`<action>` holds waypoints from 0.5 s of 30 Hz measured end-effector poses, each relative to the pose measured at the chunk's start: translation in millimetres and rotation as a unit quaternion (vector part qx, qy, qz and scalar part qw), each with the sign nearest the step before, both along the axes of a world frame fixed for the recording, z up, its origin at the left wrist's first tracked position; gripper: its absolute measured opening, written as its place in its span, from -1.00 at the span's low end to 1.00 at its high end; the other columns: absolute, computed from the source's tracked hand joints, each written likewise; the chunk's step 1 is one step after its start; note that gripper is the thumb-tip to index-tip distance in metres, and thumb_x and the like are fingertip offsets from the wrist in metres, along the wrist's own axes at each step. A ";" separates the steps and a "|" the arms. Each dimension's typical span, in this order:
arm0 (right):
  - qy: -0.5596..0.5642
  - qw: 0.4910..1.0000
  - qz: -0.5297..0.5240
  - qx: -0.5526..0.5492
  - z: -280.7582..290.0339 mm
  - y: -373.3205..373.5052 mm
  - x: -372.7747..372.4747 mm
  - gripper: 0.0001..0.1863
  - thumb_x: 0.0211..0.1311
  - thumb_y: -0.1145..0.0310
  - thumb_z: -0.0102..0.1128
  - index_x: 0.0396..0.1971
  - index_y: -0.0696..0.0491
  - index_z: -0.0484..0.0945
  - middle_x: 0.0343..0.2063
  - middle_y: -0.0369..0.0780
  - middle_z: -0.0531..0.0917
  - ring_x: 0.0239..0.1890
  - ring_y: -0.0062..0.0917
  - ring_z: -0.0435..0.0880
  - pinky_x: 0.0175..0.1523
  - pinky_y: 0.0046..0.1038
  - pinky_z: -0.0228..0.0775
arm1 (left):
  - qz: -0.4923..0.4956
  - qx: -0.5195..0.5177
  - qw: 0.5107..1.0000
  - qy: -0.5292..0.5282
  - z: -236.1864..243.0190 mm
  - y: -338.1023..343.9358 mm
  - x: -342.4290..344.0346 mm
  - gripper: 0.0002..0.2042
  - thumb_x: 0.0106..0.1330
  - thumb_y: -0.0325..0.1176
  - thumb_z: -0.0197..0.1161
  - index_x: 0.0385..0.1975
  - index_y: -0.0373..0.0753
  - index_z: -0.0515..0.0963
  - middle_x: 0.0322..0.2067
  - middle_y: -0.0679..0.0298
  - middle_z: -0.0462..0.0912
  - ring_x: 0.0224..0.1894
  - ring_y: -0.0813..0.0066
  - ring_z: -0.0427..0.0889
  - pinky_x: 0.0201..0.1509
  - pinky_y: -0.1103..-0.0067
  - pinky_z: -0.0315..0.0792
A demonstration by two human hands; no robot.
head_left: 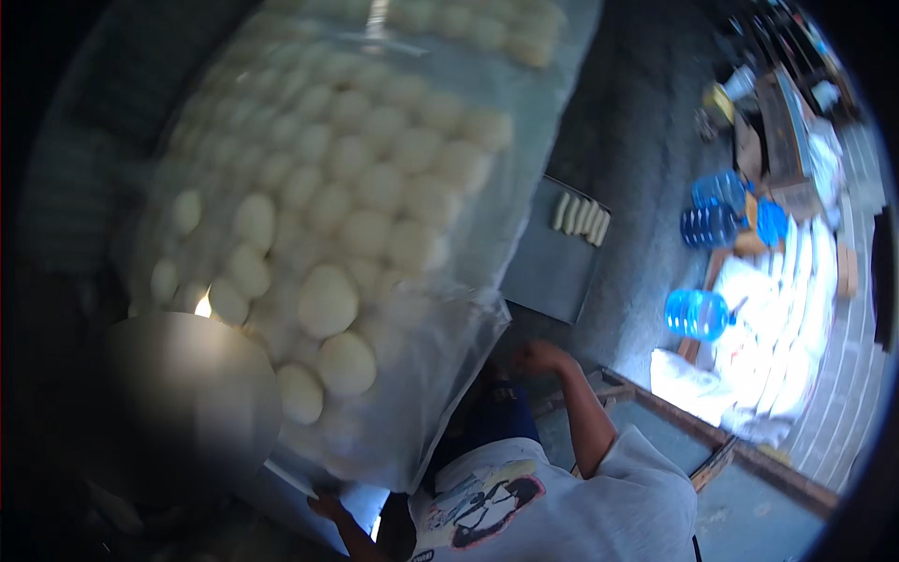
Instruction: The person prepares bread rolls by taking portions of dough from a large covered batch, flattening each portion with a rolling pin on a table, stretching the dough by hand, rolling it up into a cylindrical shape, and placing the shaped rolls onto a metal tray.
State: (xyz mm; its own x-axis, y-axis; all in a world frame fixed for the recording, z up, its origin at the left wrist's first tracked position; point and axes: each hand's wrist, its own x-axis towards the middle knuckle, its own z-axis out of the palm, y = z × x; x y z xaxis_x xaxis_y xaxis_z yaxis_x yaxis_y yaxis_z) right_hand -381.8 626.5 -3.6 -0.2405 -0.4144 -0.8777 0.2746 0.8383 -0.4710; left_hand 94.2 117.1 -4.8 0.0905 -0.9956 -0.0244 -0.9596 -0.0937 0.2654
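Filling most of the upper left and centre of the frame, a large tray of pale dough balls (328, 215) under a clear plastic sheet (440, 375) blocks much of the view; its upper end is cut off by the top edge, and its left side fades into dark blur. A blurred round grey shape (178, 403) at lower left hides the tray's lower corner, and what it is cannot be made out.

At lower centre and right stands a person in a grey printed shirt (562, 496), seen from above, with one arm raised toward the tray's lower right edge; that person's hand (534, 356) lies just beside the hanging plastic, loosely curled, and whether it grips anything is unclear. Right of the tray, a smaller flat tray (552, 262) carries a short row of dough logs (581, 217). In the right part of the frame, blue water bottles (698, 314) lie near white sacks (777, 309).

At the bottom edge, below the big tray, a hand (328, 509) touches the tray's lower rim; only part of it shows, and whose it is, or which side, cannot be told. How far it is open cannot be told either. No other hand shows clearly.
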 end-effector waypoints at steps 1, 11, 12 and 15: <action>-0.074 0.994 0.022 -0.073 44.3 -27.4 -1.1 -0.68 0.27 0.32 0.19 -0.05 0.17 0.64 -0.13 -0.11 0.75 -0.01 -0.36 0.73 0.03 -0.34 0.59 | -0.039 -0.027 0.998 0.035 -5.0 2.8 8.1 -0.46 0.37 -0.09 0.26 -0.03 -0.59 0.47 -0.17 -0.24 0.60 -0.23 -0.08 0.66 -0.14 0.14 0.61; -0.203 0.870 -0.017 -0.449 170.3 -443.3 186.0 -0.67 0.42 0.33 0.17 0.08 0.17 0.57 0.00 -0.12 0.67 0.07 -0.41 0.65 0.21 -0.35 0.48 | -0.006 -0.069 0.952 0.299 23.3 -33.6 29.8 -0.65 0.46 -0.20 0.20 -0.22 -0.47 0.53 -0.44 -0.03 0.61 -0.41 0.17 0.58 -0.30 0.26 0.44; -0.306 0.858 -0.138 -0.389 151.5 -501.8 208.6 -0.66 0.43 0.36 0.14 0.11 0.20 0.54 0.00 -0.09 0.67 0.09 -0.35 0.64 0.26 -0.33 0.45 | -0.042 -0.058 0.947 0.312 30.3 -35.6 29.4 -0.67 0.46 -0.22 0.18 -0.22 -0.46 0.52 -0.46 -0.03 0.61 -0.42 0.15 0.59 -0.30 0.26 0.45; -0.298 0.842 -0.310 -0.326 90.2 -676.6 241.1 -0.84 0.28 0.42 0.28 -0.21 0.10 0.52 -0.30 -0.23 0.63 -0.22 -0.42 0.65 -0.06 -0.37 0.57 | -0.017 -0.010 0.936 0.352 49.3 -36.5 33.0 -0.75 0.46 -0.29 0.17 -0.23 -0.43 0.50 -0.57 0.02 0.57 -0.52 0.17 0.63 -0.42 0.30 0.44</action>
